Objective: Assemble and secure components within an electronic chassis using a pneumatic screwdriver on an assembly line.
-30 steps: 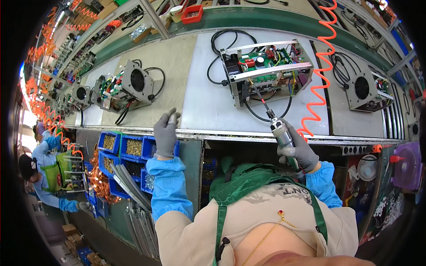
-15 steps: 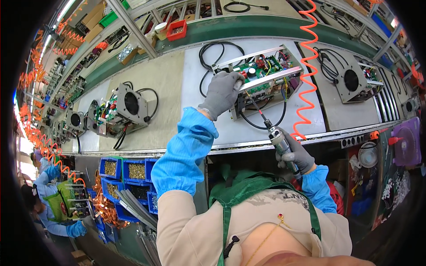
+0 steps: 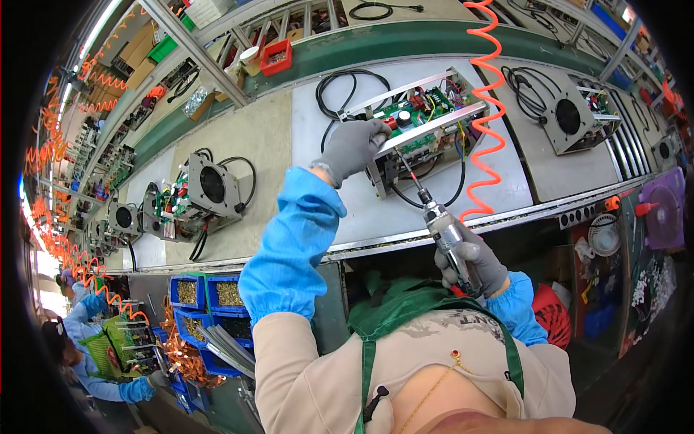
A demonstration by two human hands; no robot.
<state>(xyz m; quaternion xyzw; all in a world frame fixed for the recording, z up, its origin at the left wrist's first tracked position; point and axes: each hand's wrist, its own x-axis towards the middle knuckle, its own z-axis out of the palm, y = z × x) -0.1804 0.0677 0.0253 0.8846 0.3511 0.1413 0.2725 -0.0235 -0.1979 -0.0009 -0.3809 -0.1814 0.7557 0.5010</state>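
In front of me a metal-framed electronic unit with a green circuit board (image 3: 418,121) lies on the white bench top. My left hand (image 3: 352,150), in a grey glove, is closed on the near left corner of its silver frame rail (image 3: 434,129). A silver air screwdriver (image 3: 442,230) is gripped in my gloved right hand (image 3: 473,260). Its long bit slants up toward the unit's near left side; whether the tip touches a screw is too small to tell. A black cable (image 3: 340,92) loops behind the unit.
Similar units with black fans stand to the left (image 3: 210,184) and right (image 3: 569,117). An orange coiled air hose (image 3: 486,148) hangs beside my unit. Blue bins (image 3: 189,291) of small metal parts sit below the bench, left. A co-worker (image 3: 87,347) is at far left.
The whole view has shifted slightly. The screwdriver and my right hand have come a little nearer to me and left. My left hand stays at the frame corner.
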